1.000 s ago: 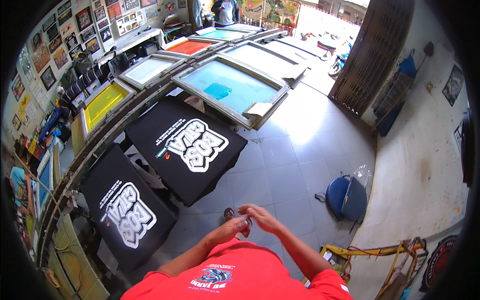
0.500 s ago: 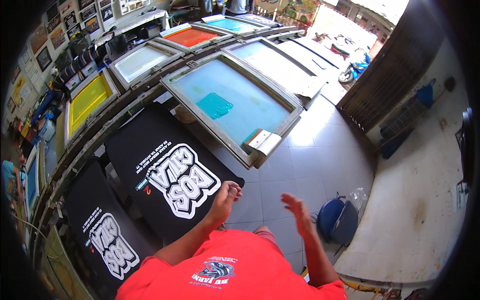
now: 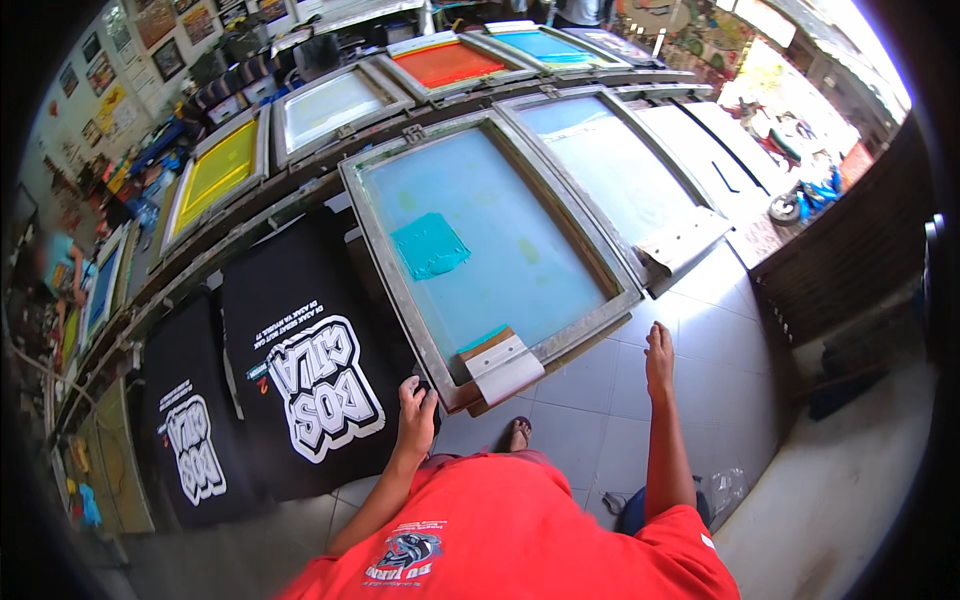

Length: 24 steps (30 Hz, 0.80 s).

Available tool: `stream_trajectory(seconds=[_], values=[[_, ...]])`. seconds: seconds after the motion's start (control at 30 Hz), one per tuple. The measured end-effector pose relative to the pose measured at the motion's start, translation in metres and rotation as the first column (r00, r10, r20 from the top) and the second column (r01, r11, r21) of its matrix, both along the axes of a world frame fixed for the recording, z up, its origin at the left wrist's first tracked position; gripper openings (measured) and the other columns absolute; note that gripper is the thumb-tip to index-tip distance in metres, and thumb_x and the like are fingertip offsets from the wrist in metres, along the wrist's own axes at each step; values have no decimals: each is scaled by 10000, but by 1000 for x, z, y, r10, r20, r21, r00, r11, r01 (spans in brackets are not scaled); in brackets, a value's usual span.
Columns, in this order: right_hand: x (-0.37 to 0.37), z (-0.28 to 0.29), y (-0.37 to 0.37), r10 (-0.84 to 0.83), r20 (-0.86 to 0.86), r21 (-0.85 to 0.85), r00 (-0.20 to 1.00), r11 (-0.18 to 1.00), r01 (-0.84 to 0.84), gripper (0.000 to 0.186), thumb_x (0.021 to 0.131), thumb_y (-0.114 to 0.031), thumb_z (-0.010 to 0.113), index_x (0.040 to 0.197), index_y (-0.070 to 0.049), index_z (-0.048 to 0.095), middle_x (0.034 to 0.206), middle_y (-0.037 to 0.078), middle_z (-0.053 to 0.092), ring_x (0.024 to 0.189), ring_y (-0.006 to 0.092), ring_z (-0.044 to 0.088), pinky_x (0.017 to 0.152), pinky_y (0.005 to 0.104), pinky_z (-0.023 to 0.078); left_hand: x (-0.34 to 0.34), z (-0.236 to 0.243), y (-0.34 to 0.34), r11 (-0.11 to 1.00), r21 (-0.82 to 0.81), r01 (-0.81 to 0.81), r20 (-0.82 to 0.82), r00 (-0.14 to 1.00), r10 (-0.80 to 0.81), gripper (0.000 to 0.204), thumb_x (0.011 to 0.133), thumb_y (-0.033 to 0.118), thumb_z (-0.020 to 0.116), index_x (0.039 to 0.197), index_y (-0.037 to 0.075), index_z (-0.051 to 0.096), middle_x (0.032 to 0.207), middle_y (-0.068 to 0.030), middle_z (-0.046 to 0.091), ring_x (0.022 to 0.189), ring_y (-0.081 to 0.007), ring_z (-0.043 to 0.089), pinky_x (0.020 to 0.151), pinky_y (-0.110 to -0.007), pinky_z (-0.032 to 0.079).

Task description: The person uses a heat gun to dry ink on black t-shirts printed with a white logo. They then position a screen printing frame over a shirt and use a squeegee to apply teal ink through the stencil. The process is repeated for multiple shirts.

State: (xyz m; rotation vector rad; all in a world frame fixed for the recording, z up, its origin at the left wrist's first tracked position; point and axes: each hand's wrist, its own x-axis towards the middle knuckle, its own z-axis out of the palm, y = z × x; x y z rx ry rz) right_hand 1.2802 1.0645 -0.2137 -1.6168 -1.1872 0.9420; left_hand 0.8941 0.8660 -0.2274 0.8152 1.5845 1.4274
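Observation:
A wooden-framed printing screen (image 3: 510, 220) with pale blue mesh lies in front of me, a teal ink patch (image 3: 430, 246) on it. Across its near end rests a squeegee (image 3: 503, 368) with a whitish, holed holder and teal ink along one edge. My left hand (image 3: 416, 418) is by the screen's near left corner, beside the black shirt, fingers raised and apart, with nothing visible in it. Stretched forward over the floor, my right hand (image 3: 660, 362) is open and empty, right of the screen's near edge. The black printed T-shirt (image 3: 262, 420) lies flat to the left.
Another black printed shirt (image 3: 165, 470) lies farther left. More screens stand along the bench, including a yellow one (image 3: 215, 175), a red one (image 3: 450, 66) and a pale one (image 3: 610, 150) with its own squeegee (image 3: 683, 242). At far left is another person (image 3: 66, 265). Tiled floor (image 3: 570, 420) lies below.
The view has shifted, bringing the screen nearer. My left hand has gone from the shirt's edge to the screen's near corner. My right hand now reaches farther forward.

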Motion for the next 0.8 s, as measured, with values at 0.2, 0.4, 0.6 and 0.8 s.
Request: stream_trajectory(seconds=[0.2,0.4,0.6,0.8], values=[[18,-39,64,8,111,67,994,998,-15,485,937,-326,456,1263,31,422,1203,214,505,1124,295,497,935,354,389,22,-13,27,969,-188,-163,-55,986,156,548,909,281,503,1285,-43,271,1268,-253,403,1213,-286,376,1021,-363,269],[16,-67,93,123,-80,60,989,991,-118,424,936,-321,476,1226,-12,452,935,26,524,807,113,470,691,249,388,18,-51,40,918,-243,-315,10,945,327,709,885,360,521,1324,-120,238,1348,-256,335,1262,-267,329,1038,-331,248],[15,-66,102,86,-64,51,994,995,-82,354,927,-287,495,1038,50,508,927,117,531,829,183,489,760,309,406,28,-23,66,896,-198,-397,-21,916,401,458,896,346,503,1064,-79,483,1027,-193,574,956,-255,536,852,-357,400],[15,-59,100,74,-208,52,975,997,-65,328,929,-306,495,1025,7,499,894,80,519,780,155,490,666,281,425,29,-26,73,824,-170,-540,-454,785,421,430,903,356,484,917,-72,524,817,-245,584,761,-364,579,683,-399,443]])
